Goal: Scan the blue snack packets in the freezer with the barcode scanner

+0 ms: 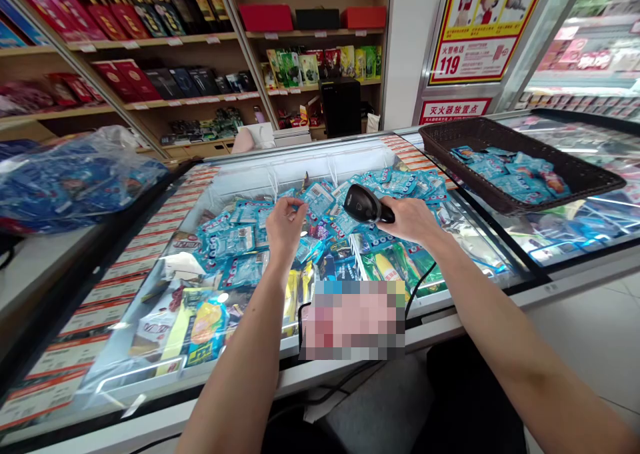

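Observation:
In my right hand [413,221] is a black barcode scanner [364,205], fingers wrapped round its handle. Its head points left, over a heap of blue snack packets [235,241]. My left hand [286,226] is closed in a pinch at the left edge of one blue packet [320,199] that has a white printed label facing up. The scanner's head is close to the right of that packet. Below the heap, inside the freezer cabinet [295,164], lie green ice-cream packs [387,271] and a blue-and-yellow pack [207,324].
A brown woven basket [595,174] of blue packets stands on the right. Clear plastic bags [80,174] with blue contents sit at the left. The scanner's cable [417,284] hangs over the freezer's front edge, beside a blurred-out patch. Stocked shelves [175,41] line the back.

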A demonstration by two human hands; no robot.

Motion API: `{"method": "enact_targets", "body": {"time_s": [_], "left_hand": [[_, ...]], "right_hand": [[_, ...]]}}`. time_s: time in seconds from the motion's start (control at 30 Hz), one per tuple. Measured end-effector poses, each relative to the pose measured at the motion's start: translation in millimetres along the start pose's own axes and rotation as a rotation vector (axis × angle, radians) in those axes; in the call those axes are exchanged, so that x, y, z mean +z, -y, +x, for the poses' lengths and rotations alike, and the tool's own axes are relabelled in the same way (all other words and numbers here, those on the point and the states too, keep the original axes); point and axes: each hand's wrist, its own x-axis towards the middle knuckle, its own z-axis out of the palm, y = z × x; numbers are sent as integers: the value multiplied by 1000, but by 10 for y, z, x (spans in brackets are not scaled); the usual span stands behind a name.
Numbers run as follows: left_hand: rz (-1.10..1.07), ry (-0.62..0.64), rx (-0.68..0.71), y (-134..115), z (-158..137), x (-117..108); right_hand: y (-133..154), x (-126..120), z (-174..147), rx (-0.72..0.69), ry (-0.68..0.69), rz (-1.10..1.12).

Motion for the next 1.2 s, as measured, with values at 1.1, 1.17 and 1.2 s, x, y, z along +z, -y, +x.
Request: {"method": "enact_targets", "body": {"time_s": [1.1,1.17,1.2], "left_hand": [[167,79,89,-135,-54,19],[169,78,92,-132,-51,18],[172,75,94,-130,-50,18]], "right_hand": [[18,28,-4,-93,-5,72],[18,28,-4,-94,-6,77],[18,28,-4,-95,-7,80]]}}
